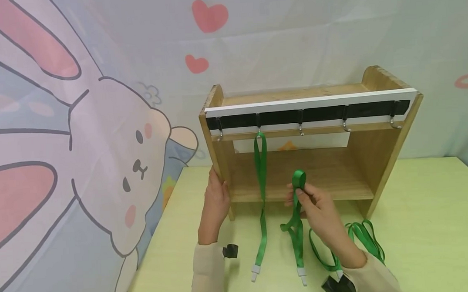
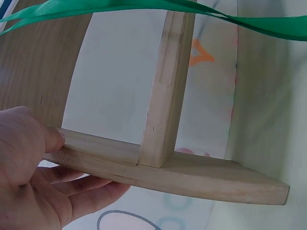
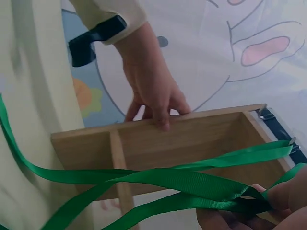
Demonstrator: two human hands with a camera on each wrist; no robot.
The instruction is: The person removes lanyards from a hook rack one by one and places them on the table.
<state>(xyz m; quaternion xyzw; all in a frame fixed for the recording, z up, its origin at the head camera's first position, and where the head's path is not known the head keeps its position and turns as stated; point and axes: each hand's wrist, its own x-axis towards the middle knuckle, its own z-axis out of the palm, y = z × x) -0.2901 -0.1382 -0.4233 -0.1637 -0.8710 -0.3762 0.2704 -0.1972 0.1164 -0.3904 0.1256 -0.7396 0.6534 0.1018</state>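
Note:
A wooden shelf (image 1: 299,194) with a row of metal hooks stands on the table. My left hand (image 1: 216,194) grips its left side panel (image 2: 211,179), thumb on the inner side and fingers on the outer side. From the second hook hangs a green lanyard (image 1: 261,179), its white clip (image 1: 255,271) at the bottom. In front of the shelf, my right hand (image 1: 319,207) pinches another green lanyard (image 1: 296,234) below its upper loop, which stands up above the fingers. That lanyard's straps (image 3: 192,184) trail down from the right hand, below the hooks.
More green lanyards (image 1: 365,236) lie on the pale table (image 1: 429,216) by the right forearm. The other hooks, such as the middle hook (image 1: 301,128), carry nothing. Behind the shelf hangs a cloth (image 1: 292,43) printed with a rabbit and hearts.

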